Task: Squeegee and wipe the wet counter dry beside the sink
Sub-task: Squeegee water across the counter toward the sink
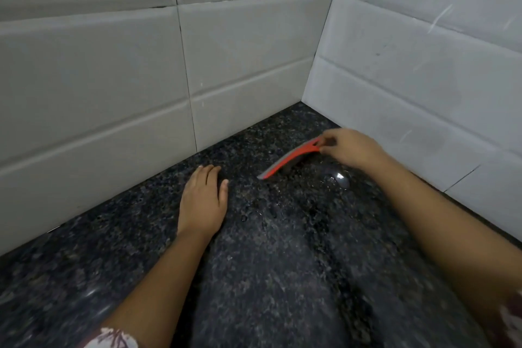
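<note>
Pale rectangular wall tiles [107, 65] rose on two sides and met in a corner at the far end. Below them ran the dark speckled stone counter [282, 277], glistening wet, with a small pool of water [337, 178] shining near the right-hand wall. Both of the person's bare forearms reached in from the near edge, a scrap of patterned sleeve [113, 339] showing at the left elbow. The left hand [202, 200] lay flat, palm down on the stone, fingers held together. The right hand [353, 150] pinched the end of a red squeegee [291, 158] between thumb and fingertips. The squeegee stood tilted near the corner, its grey blade edge [267, 174] down on the counter, just beside the pool.
</note>
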